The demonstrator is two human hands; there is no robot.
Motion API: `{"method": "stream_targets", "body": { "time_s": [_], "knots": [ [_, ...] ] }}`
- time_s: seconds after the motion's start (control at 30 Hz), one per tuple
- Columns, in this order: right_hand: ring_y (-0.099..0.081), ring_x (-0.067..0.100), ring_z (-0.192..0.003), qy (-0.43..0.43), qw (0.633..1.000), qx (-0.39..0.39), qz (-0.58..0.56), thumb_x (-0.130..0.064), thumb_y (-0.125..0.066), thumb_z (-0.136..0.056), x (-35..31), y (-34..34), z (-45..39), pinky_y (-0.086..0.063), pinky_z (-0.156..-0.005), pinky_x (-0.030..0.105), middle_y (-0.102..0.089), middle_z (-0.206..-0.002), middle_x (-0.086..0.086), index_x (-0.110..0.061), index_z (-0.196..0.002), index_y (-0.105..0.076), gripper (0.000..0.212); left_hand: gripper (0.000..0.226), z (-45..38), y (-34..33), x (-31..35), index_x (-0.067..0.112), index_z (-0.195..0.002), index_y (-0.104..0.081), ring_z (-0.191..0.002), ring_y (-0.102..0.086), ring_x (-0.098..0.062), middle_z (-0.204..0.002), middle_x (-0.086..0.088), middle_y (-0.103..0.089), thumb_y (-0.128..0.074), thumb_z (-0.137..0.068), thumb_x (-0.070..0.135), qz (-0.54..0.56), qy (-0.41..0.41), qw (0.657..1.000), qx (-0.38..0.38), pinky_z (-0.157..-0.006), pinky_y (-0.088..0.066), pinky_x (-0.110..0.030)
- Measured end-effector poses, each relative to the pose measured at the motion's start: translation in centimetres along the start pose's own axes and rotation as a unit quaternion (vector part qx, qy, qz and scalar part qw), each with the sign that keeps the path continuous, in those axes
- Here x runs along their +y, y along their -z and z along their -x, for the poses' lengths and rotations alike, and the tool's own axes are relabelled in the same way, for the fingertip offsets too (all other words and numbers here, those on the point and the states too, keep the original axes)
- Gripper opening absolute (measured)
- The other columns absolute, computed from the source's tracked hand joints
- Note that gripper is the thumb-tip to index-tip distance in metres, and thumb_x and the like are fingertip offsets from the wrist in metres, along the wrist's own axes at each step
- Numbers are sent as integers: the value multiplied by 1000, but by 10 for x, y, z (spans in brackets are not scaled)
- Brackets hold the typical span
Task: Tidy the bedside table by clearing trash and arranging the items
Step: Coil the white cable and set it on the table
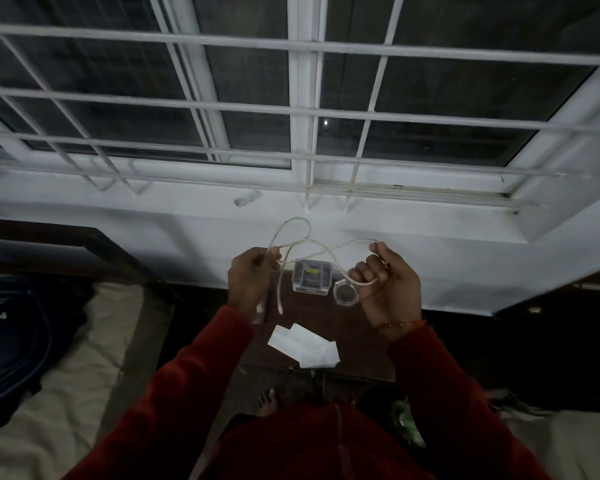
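Dim, bluish cast; soft blur throughout; wide-angle bending at edges.

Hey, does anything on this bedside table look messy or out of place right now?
Yes. Loose white paper scraps lie scattered near the front edge of the bedside table, overlapping at odd angles like trash. The white cable is off the table, looped untidily between the left hand and right hand.

box [311, 280] left of jar [346, 294] | papers [303, 346] in front | on table [357, 344]

A big window [302, 98] with white bars is above the hands, dark outside; a white wall [153, 237] sits under it; a bed [83, 341] lies left.
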State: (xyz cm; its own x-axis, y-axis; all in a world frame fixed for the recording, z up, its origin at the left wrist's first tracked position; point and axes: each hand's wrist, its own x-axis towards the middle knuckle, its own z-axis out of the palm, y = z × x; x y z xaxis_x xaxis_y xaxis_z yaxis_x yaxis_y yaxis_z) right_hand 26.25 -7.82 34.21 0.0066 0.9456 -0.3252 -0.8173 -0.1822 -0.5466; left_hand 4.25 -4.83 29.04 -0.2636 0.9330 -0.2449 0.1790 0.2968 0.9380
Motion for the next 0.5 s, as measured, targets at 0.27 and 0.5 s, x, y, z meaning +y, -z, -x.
{"method": "stream_targets", "body": {
  "time_s": [0.27,0.5],
  "knots": [
    [-43,6,-42,138,833,119,522,-18,-66,-93,-23,30,-13,-36,-49,22,-55,-51,-13,-11,-89,-72,10,19,-30,32,-6,21,-81,-75,-51,-55,0,-56,4,-61,-67,-96,29,-50,-51,994,82,-66,-46,-30],
    [-17,10,-40,68,902,4,425,-21,-56,-100,-38,12,-6,-14,-44,21,-25,-47,-5,-9,-102,-70,19,36,-31,46,-7,10,-125,-69,-118,-65,-21,-125,-11,-70,-73,-92,25,-280,-183,942,8,-104,-48,-31]
  ]
}}
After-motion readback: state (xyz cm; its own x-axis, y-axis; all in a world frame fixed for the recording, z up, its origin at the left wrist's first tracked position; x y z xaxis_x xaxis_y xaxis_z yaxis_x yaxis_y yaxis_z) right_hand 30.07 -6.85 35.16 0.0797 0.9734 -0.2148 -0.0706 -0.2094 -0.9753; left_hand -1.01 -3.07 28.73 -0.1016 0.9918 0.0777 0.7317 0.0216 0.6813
